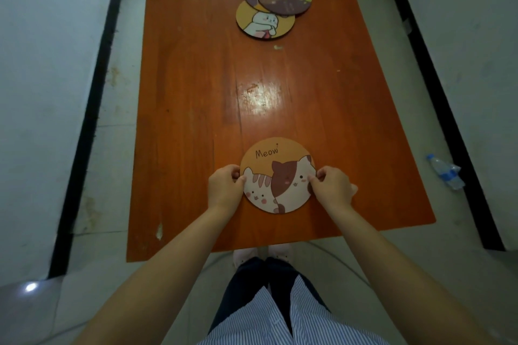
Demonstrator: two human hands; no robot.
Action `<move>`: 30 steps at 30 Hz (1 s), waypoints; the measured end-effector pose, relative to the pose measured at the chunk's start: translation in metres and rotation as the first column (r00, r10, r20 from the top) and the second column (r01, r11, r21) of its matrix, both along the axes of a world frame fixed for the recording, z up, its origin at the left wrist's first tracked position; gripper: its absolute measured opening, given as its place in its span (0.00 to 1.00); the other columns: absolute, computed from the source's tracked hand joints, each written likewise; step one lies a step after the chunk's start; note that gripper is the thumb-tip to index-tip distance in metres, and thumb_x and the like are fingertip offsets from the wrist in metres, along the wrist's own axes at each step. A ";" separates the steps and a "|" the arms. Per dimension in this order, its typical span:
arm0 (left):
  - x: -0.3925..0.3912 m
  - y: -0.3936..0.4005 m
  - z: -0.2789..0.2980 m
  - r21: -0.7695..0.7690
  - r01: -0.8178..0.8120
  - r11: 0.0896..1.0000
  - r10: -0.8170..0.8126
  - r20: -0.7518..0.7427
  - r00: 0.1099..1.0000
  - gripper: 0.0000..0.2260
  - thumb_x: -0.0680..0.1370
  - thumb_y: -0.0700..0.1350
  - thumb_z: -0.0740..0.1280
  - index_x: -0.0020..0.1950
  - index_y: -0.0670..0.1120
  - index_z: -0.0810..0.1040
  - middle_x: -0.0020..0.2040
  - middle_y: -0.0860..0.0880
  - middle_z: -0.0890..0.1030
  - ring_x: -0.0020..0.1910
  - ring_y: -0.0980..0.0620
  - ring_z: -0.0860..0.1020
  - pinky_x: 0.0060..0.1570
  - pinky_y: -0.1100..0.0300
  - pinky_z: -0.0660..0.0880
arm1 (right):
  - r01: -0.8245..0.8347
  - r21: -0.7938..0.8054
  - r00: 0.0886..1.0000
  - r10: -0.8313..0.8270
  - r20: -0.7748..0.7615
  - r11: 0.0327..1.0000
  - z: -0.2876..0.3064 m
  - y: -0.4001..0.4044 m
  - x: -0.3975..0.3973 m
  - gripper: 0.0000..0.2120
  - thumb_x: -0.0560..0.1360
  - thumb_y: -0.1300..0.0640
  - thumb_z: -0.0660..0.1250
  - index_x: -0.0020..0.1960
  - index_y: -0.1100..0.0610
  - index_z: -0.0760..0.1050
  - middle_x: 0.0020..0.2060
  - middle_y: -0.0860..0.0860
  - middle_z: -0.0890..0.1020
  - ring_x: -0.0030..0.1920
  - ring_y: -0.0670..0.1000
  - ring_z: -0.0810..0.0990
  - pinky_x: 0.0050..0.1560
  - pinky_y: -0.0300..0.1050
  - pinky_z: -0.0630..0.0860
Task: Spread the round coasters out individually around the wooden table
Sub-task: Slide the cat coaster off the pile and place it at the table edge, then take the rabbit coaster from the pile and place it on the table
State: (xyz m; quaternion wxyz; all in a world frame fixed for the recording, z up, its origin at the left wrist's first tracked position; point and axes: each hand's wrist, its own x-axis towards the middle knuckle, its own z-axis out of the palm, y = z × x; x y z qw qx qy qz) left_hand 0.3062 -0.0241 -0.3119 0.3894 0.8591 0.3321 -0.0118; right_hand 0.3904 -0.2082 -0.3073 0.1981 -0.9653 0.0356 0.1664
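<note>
Where both hands (280,186) pinch: cat coaster (277,175), between them.

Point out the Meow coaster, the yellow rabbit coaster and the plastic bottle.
Meow coaster (276,161): head view, on its orange upper part.
Yellow rabbit coaster (262,22): head view, on the rabbit's white body.
Plastic bottle (445,172): head view, mid-body, on the floor.

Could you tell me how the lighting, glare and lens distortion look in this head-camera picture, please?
Head view: a bright glare patch sits mid wooden table, washing out the grain there; a small bright reflection shows on the floor at lower left. The wide-angle lens bows the table edges outward. The Meow coaster, between both hands, is sharp; the overlapping far coasters look slightly softer.
</note>
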 end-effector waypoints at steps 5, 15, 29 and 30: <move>-0.002 -0.006 -0.005 0.065 0.010 0.998 -0.009 -0.025 1.000 0.09 0.75 0.40 0.65 0.53 0.39 0.77 0.50 0.40 0.80 0.46 0.48 0.75 0.42 0.60 0.71 | -0.044 -0.021 0.999 0.045 0.025 0.999 0.002 -0.001 -0.005 0.10 0.75 0.51 0.65 0.49 0.58 0.76 0.47 0.54 0.81 0.52 0.56 0.75 0.55 0.52 0.67; -0.020 0.012 -0.004 0.410 0.245 0.878 -0.213 -0.122 0.969 0.12 0.78 0.47 0.57 0.55 0.43 0.75 0.54 0.44 0.77 0.52 0.46 0.73 0.46 0.57 0.71 | -0.377 -0.138 0.892 0.399 0.210 0.916 0.004 0.035 -0.011 0.12 0.73 0.59 0.65 0.56 0.59 0.73 0.58 0.57 0.76 0.61 0.57 0.71 0.65 0.56 0.63; -0.049 0.299 0.026 0.529 0.491 0.692 -0.353 -0.345 0.870 0.13 0.76 0.44 0.58 0.59 0.42 0.72 0.56 0.41 0.77 0.58 0.42 0.71 0.53 0.52 0.71 | -0.478 -0.058 0.856 0.479 0.191 0.877 0.011 0.305 -0.041 0.18 0.74 0.57 0.62 0.63 0.60 0.69 0.66 0.58 0.71 0.67 0.58 0.66 0.68 0.57 0.65; -0.049 0.313 0.028 0.521 0.526 0.672 -0.390 -0.355 0.850 0.13 0.76 0.44 0.58 0.58 0.42 0.73 0.56 0.41 0.77 0.58 0.42 0.71 0.52 0.52 0.71 | -0.433 -0.068 0.882 0.439 0.173 0.899 0.013 0.317 -0.042 0.21 0.74 0.57 0.62 0.66 0.60 0.66 0.68 0.58 0.68 0.69 0.57 0.64 0.69 0.58 0.64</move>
